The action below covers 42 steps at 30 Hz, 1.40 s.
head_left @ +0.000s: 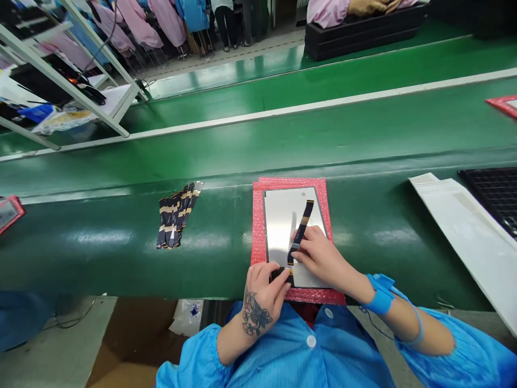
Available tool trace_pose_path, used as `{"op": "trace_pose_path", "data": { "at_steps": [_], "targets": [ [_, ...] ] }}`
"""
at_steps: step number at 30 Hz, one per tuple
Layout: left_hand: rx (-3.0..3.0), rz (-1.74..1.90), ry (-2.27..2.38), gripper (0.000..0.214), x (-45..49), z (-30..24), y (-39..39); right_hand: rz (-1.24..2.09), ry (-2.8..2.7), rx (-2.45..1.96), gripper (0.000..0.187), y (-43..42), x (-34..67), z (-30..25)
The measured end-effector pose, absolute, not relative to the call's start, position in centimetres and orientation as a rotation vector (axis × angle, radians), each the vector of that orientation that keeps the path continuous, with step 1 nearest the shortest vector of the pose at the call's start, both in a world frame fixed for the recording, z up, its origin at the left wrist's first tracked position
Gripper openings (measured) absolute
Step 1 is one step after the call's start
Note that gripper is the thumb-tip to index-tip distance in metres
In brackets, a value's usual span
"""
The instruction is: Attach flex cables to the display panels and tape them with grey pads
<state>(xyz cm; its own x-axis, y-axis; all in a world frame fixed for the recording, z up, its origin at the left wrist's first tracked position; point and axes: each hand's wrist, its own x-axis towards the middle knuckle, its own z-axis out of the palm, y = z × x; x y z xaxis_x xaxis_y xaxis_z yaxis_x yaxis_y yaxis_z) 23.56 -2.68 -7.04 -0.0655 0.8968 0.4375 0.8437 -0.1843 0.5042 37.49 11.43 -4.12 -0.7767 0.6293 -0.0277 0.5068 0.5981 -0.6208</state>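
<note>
A silvery display panel (pixel 278 226) lies face down or back up, I cannot tell which, on pink bubble wrap (pixel 258 226) before me. My right hand (pixel 321 256) pinches a dark flex cable (pixel 302 226) with gold bands, holding it slanted over the panel. The cable's lower end is close to a small connector at the panel's near edge. My left hand (pixel 262 291) has its fingers curled at that edge, thumb and index fingertips on a black tab (pixel 277 274) of the panel. A fanned stack of similar flex cables (pixel 175 215) sits to the left.
A green bench (pixel 218 258) spans the view. At right are a white flat package (pixel 464 231) and a black gridded tray (pixel 496 188). A white metal rack (pixel 81 91) stands at far left. Across the bench, a person's hands (pixel 369 6) rest above black trays (pixel 363 35).
</note>
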Motion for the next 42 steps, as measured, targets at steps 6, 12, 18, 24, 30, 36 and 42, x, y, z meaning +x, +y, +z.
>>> {"op": "trace_pose_path", "data": {
  "at_steps": [6, 12, 18, 24, 30, 36, 42],
  "targets": [
    [2.154, 1.169, 1.937, 0.021, 23.5, -7.3, -2.7, 1.113, -2.629, -0.873, 0.019, 11.5, 37.2, -2.9],
    [2.202, 1.237, 1.896, 0.019, 23.1, -7.3, -2.8, 1.067, -2.714, -0.848, 0.016, 11.3, 37.1, -2.9],
    [2.192, 1.212, 1.903, 0.018, 23.2, -7.4, -2.8, 0.975, -2.763, -0.841, 0.018, 11.2, 36.9, -3.0],
    [2.178, 1.248, 1.899, 0.017, 23.3, -7.2, -2.8, 0.963, -2.759, -0.839, 0.018, 11.1, 37.0, -3.2],
    [2.149, 1.231, 1.921, 0.019, 23.4, -7.4, -2.9, 0.982, -2.747, -0.841, 0.018, 11.1, 37.0, -3.2],
    [2.155, 1.208, 1.940, 0.021, 23.4, -7.5, -2.9, 1.010, -2.743, -0.843, 0.017, 11.2, 37.0, -3.3],
    [2.172, 1.204, 1.935, 0.019, 23.3, -7.3, -2.9, 0.970, -2.774, -0.865, 0.016, 11.2, 36.9, -3.3]
  ]
}}
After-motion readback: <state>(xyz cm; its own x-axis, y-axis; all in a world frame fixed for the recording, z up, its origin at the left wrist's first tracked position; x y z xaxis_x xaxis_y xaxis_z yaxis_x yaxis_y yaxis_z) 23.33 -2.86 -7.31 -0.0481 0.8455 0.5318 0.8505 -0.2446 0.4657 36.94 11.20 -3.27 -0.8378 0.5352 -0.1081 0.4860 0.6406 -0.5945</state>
